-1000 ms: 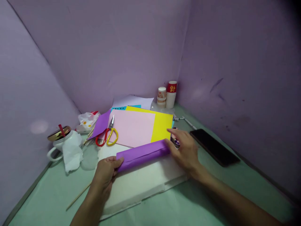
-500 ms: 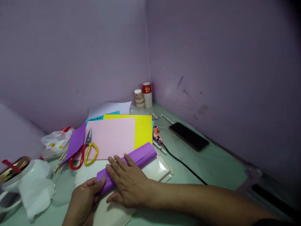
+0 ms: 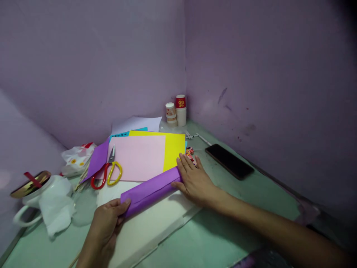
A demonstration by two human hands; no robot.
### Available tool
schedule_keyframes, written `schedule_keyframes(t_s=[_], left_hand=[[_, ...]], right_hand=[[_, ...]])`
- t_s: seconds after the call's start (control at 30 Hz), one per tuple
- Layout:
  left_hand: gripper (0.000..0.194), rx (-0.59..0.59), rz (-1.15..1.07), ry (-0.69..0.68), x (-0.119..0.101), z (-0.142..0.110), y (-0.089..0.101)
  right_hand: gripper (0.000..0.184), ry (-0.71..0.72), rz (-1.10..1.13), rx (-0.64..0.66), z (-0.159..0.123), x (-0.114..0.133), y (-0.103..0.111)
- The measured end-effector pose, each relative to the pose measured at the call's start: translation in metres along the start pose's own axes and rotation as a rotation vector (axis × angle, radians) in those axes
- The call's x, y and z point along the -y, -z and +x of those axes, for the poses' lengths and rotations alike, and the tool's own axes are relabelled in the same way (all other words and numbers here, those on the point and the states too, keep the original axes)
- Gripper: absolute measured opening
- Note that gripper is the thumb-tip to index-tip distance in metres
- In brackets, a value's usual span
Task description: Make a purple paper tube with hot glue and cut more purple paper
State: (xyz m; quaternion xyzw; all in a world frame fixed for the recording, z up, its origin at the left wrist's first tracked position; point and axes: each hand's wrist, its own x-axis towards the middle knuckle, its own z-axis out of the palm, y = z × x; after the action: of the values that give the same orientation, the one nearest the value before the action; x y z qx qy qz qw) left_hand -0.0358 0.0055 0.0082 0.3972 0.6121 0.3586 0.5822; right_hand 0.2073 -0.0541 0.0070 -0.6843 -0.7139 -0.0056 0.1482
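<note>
The left hand (image 3: 107, 219) pinches the near end of a purple paper strip (image 3: 152, 193), folded long and narrow with a lengthwise edge showing, over a white pad (image 3: 147, 234). The right hand (image 3: 195, 183) lies outstretched and unclenched across its far end.

A purple paper (image 3: 150, 192), folded or perhaps loosely rolled into a long band with one lengthwise edge showing, slants from the left hand (image 3: 107, 219) to beneath the right hand (image 3: 194, 181).
</note>
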Motion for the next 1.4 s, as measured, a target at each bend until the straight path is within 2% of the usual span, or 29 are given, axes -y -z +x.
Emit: schedule_keyframes(t_s=[0.07,0.1,0.2,0.27,0.43,0.53,0.67,0.87,1.03,1.17,1.3,1.37,1.4], left_hand=[[0.045,-0.007,0.013,-0.007,0.002,0.001,-0.001],[0.044,-0.005,0.016,-0.005,0.003,0.001,-0.002],[0.038,0.015,0.015,-0.011,0.004,0.002,-0.001],[0.034,0.034,0.022,-0.007,0.003,0.002,0.0],[0.029,0.102,0.072,0.041,-0.002,-0.004,0.003],[0.026,0.13,0.06,0.003,-0.007,-0.01,0.003],[0.035,0.172,0.051,-0.078,-0.018,-0.021,0.005],[0.037,0.04,0.05,-0.207,-0.022,-0.022,0.01],[0.038,0.012,0.054,-0.237,-0.013,-0.011,0.011],[0.051,0.046,0.039,-0.288,-0.01,-0.013,0.0],[0.045,0.061,0.033,-0.332,-0.007,-0.016,-0.008],[0.042,-0.008,-0.025,-0.342,-0.004,-0.012,-0.003],[0.041,-0.055,-0.081,-0.331,-0.004,-0.008,0.001]], right_hand=[[0.072,0.055,0.01,-0.068,0.002,0.017,0.006],[0.07,0.137,0.032,-0.087,0.003,0.028,0.007],[0.059,0.407,0.094,-0.047,0.006,0.059,-0.003],[0.051,0.475,0.09,-0.01,0.009,0.069,-0.015],[0.046,0.479,0.027,-0.061,0.014,0.063,-0.035],[0.046,0.475,-0.007,-0.125,0.015,0.059,-0.037],[0.049,0.497,0.017,-0.178,0.018,0.056,-0.03],[0.04,0.487,0.091,-0.209,0.026,0.052,-0.023],[0.039,0.525,0.113,-0.24,0.027,0.047,-0.025],[0.04,0.556,0.18,-0.266,0.022,0.05,-0.027],[0.043,0.619,0.262,-0.264,0.02,0.046,-0.014],[0.041,0.534,0.332,-0.34,0.023,0.033,0.0],[0.037,0.43,0.388,-0.396,0.024,0.023,0.008]])
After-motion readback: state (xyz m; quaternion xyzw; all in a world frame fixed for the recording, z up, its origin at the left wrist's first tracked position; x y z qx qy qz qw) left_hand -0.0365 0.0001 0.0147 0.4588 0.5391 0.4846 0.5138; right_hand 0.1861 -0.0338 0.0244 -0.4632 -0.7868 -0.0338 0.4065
